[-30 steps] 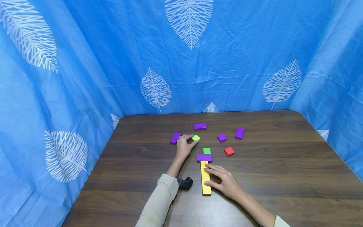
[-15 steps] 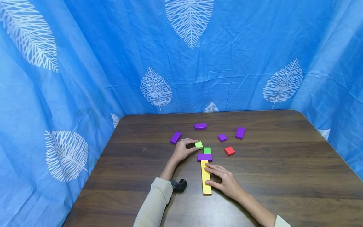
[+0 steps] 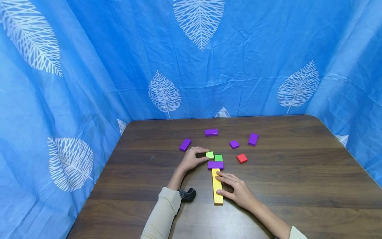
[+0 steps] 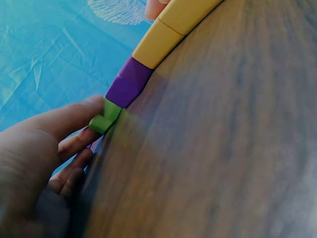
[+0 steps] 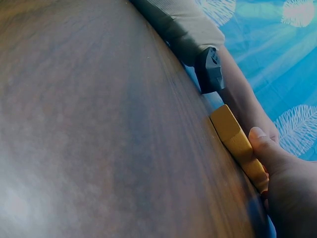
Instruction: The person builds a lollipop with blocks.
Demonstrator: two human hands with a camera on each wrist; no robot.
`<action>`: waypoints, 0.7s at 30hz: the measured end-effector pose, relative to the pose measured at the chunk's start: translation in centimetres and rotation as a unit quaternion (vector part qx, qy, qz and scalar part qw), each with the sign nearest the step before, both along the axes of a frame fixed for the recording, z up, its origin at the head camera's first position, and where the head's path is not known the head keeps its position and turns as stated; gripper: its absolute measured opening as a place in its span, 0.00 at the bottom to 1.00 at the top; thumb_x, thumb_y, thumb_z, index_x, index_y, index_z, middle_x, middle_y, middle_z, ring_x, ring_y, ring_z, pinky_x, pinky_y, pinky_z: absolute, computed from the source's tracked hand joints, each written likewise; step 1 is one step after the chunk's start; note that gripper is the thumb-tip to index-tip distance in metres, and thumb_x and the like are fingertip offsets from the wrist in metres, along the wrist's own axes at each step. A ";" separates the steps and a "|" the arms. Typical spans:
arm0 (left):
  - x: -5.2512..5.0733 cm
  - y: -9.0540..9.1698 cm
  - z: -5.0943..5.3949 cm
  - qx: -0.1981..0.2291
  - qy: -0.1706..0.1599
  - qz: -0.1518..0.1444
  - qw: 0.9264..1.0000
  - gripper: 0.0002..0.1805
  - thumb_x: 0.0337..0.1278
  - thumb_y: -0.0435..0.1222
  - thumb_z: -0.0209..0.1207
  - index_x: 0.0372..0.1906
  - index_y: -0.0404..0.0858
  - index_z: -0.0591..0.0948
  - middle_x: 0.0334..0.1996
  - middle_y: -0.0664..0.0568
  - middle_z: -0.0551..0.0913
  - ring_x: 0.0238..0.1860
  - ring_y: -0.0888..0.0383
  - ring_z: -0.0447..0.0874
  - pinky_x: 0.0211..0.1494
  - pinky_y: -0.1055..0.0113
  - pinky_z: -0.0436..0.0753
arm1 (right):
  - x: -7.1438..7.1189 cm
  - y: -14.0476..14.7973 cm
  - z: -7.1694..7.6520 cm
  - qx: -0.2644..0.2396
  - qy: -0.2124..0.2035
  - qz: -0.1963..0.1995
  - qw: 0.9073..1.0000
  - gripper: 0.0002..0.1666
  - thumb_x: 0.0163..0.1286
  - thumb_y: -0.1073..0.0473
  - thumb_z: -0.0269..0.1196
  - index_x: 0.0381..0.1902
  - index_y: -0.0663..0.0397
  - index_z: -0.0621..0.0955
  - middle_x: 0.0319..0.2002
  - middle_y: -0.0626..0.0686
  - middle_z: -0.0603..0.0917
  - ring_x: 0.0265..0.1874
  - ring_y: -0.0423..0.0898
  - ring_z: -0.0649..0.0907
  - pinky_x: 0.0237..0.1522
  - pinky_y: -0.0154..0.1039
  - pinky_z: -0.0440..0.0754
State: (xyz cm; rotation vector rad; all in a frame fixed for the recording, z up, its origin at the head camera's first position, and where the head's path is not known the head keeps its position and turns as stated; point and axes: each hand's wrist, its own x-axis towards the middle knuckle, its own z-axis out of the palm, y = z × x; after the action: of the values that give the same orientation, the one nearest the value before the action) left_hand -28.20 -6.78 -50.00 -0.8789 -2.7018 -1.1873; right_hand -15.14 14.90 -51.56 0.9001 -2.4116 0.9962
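The person's left hand (image 3: 191, 159) lies farther forward than the right hand (image 3: 240, 192), its thumb (image 3: 203, 160) and forefinger (image 3: 200, 150) set in a pinch, pointing right. The sleeved left forearm (image 3: 162, 214) slants up rightward. The bare right forearm (image 3: 267, 219) angles up leftward, the right thumb (image 3: 226, 194) apart from the gently bent right fingers (image 3: 227, 179).
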 end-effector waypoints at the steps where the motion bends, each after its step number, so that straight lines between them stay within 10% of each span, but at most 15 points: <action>1: 0.0 0.0 0.0 0.004 -0.002 0.001 1.000 0.19 0.52 0.44 0.64 0.50 0.42 0.82 0.44 0.53 0.83 0.50 0.55 0.76 0.57 0.60 0.70 | 0.0 0.0 0.0 0.000 0.000 0.000 1.000 0.28 0.54 0.49 0.69 0.52 0.53 0.80 0.55 0.50 0.77 0.53 0.48 0.76 0.49 0.50 0.76; 21: -0.1 0.3 -0.2 -0.005 0.016 0.000 1.000 0.14 0.53 0.45 0.63 0.44 0.45 0.85 0.40 0.56 0.84 0.46 0.59 0.77 0.55 0.63 0.70 | 0.0 -0.1 0.1 -0.001 0.010 0.002 1.000 0.28 0.53 0.50 0.70 0.51 0.54 0.81 0.55 0.51 0.78 0.52 0.48 0.77 0.49 0.49 0.76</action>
State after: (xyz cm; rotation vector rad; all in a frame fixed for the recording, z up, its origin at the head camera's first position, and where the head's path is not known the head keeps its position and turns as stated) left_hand -28.28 -6.47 -50.20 -0.8902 -2.6850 -1.1499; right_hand -15.13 14.81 -51.47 0.9110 -2.3922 0.9857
